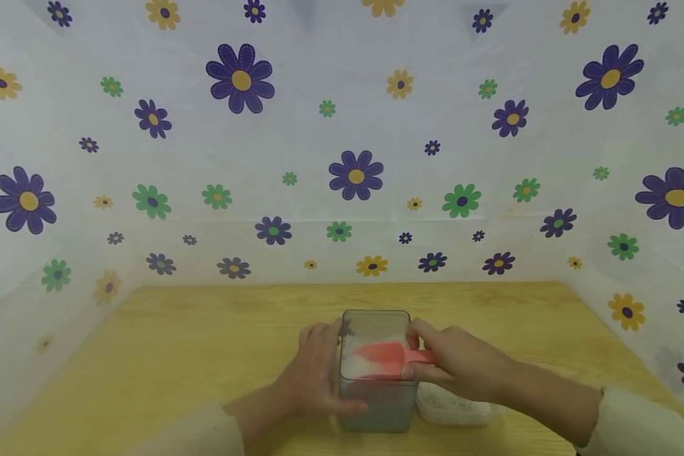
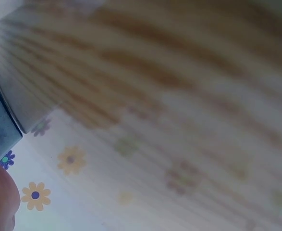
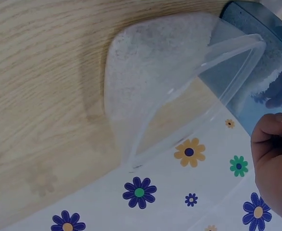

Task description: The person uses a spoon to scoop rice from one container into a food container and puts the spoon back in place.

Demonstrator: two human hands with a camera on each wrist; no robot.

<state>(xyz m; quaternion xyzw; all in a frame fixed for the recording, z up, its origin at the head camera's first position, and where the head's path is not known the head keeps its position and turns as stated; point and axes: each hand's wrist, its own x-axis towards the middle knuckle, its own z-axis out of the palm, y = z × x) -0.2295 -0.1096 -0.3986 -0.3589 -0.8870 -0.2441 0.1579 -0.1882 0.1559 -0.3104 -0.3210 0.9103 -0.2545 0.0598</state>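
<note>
A clear, dark-tinted square canister (image 1: 376,411) stands on the table with white grainy material inside. My left hand (image 1: 313,373) holds it from the left, thumb across the front and fingers toward the back edge. Pinched by its handle in my right hand (image 1: 467,361), a pink scoop (image 1: 389,354) lies within the canister's open top, white grains in and around its bowl. In the right wrist view, part of the right hand (image 3: 277,163) shows at the edge. Only a bit of the left hand (image 2: 0,199) appears in the left wrist view, beside the canister (image 2: 1,115).
A translucent plastic tub (image 1: 456,411) with whitish grains sits close to the canister's right side, under the right forearm. The wood-grain table (image 1: 216,342) is bounded behind and at both sides by a white flowered cloth (image 1: 296,145).
</note>
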